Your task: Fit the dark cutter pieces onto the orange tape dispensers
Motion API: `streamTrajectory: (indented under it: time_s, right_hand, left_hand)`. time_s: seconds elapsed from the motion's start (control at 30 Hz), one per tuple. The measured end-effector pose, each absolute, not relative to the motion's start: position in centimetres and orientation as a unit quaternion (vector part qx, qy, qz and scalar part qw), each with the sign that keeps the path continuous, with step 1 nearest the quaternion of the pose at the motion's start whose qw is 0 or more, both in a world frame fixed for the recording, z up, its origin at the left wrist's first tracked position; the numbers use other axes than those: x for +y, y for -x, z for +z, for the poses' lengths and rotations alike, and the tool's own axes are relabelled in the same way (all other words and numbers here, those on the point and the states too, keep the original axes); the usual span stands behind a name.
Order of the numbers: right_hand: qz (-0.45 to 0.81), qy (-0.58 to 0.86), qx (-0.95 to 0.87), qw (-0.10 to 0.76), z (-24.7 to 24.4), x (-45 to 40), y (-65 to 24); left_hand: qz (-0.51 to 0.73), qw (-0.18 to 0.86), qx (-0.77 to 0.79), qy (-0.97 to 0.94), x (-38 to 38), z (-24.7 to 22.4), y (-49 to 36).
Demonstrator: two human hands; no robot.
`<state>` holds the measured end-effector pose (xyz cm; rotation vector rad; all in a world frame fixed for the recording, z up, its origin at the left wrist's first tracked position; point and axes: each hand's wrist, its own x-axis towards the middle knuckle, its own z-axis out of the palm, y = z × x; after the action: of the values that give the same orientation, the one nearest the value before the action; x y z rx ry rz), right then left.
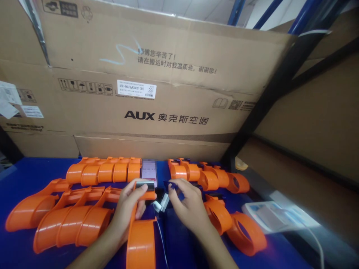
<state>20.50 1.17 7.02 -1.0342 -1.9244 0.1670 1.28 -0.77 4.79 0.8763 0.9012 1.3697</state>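
The left hand (129, 201) grips an orange part (141, 243), its round band hanging low and a dark strip lying under the thumb. Beside it, the right hand (187, 203) pinches a small dark blue piece (169, 184) (mostly hidden by the fingers). Similar orange pieces (120, 172) flank both hands on the blue table (19, 172); behind stands a large cardboard box (179, 89).

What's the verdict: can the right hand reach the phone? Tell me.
Probably yes: the phone sits beyond the right hand, mostly uncovered, though the orange piece in the left hand hides its near end.
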Motion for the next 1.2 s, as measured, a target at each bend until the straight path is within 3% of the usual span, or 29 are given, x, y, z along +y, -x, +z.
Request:
streamTrajectory:
  time_s: [0.3, 0.5, 0.9, 1.2]
  right_hand:
    - [0.079, 0.401, -0.856, 0.318, 7.2, 1.8, -21.0]
    - [0.076, 0.381, -0.878, 0.279, 7.2, 2.0, -21.7]
    - [0.063, 0.406, -0.877, 0.251, 6.7, 2.1, -21.4]
    - [0.058, 0.424, -0.853, 0.298, 7.0, 2.0, -21.5]
  left_hand:
    - [0.589, 0.601, 0.391, -0.372, -0.3, 4.3, -1.3]
    - [0.586, 0.600, 0.399, -0.370, -0.1, 4.1, -1.2]
    - [0.576, 0.602, 0.401, -0.380, -0.3, 3.9, -1.4]
    - [0.582, 0.591, 0.408, -0.383, -0.4, 4.2, -1.7]
